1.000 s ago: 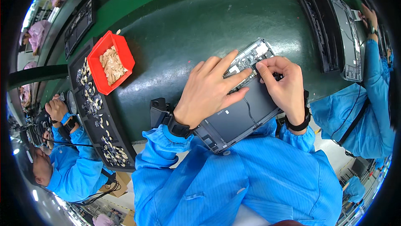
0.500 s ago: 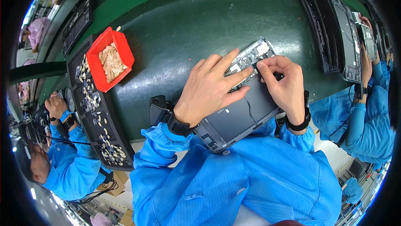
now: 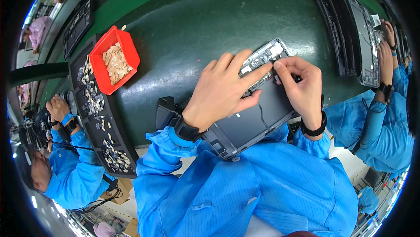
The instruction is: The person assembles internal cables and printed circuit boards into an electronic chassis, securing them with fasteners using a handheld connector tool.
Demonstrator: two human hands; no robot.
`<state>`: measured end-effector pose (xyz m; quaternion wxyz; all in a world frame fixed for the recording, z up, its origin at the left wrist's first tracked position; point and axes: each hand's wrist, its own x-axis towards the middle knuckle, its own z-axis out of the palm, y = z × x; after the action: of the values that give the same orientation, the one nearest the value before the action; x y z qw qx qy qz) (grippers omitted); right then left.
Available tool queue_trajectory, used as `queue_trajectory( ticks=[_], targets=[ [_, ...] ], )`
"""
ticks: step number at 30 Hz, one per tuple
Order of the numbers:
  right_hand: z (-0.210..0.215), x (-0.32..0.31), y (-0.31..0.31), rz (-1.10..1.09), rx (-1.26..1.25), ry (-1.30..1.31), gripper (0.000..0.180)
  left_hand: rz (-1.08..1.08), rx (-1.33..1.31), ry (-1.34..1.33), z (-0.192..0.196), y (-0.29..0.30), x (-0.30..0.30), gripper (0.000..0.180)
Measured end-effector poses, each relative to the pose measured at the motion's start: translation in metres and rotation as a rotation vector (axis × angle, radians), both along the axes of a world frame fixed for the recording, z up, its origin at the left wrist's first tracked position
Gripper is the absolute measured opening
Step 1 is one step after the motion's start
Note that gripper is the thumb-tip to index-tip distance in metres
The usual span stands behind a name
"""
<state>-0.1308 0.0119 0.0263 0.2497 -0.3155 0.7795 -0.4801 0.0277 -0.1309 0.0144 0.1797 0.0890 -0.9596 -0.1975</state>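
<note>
An opened tablet-like device (image 3: 247,125) lies slanted at the table's near edge, with a dark flat panel and a circuit board (image 3: 274,51) along its far side. My left hand (image 3: 223,86) rests over it with fingers spread, the index fingertip pressing on the board and the thumb above the dark panel. Close to that fingertip, my right hand (image 3: 304,86) pinches thumb and index together at the board's edge. Whatever sits in the pinch is too small and covered to make out. A thin black cable (image 3: 264,116) runs across the panel.
A red bin (image 3: 100,73) of tan pieces stands on a black compartment tray (image 3: 124,134) strewn with small pale and dark parts. Upright device housings (image 3: 337,31) are stacked at far right. Co-workers in blue sit on both sides; another device (image 3: 78,27) lies far left.
My right hand has shifted slightly right, its pinch still at the board. The left index finger has followed a little. At right, a co-worker's hands have moved.
</note>
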Motion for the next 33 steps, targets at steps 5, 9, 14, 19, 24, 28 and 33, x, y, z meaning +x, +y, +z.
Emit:
queue_trajectory(
  ticks=[5,9,14,19,24,28,33],
  targets=[
    [-0.003,-0.003,0.001,-0.016,-0.02,-0.029,0.015,-0.029,0.006,-0.022,-0.002,-0.002,0.0,0.045],
    [-0.004,0.0,-0.001,-0.017,0.025,-0.042,0.015,-0.028,-0.009,-0.02,-0.002,-0.002,0.002,0.044],
    [-0.009,0.0,-0.002,-0.006,0.002,0.118,0.014,-0.022,0.0,-0.012,-0.002,-0.002,0.002,0.043],
    [-0.008,-0.002,-0.002,0.025,0.035,0.13,0.013,-0.016,-0.014,-0.027,-0.002,-0.002,0.001,0.043],
    [-0.008,-0.002,-0.002,0.027,0.045,0.14,0.012,-0.014,-0.011,-0.028,-0.003,-0.002,0.002,0.044],
    [-0.008,-0.002,-0.002,0.033,0.04,0.146,0.012,-0.012,-0.013,-0.02,-0.002,-0.002,0.001,0.045],
    [-0.004,-0.002,-0.003,0.052,0.061,0.171,0.012,-0.01,-0.01,-0.023,-0.003,-0.001,0.002,0.045]
  ],
)
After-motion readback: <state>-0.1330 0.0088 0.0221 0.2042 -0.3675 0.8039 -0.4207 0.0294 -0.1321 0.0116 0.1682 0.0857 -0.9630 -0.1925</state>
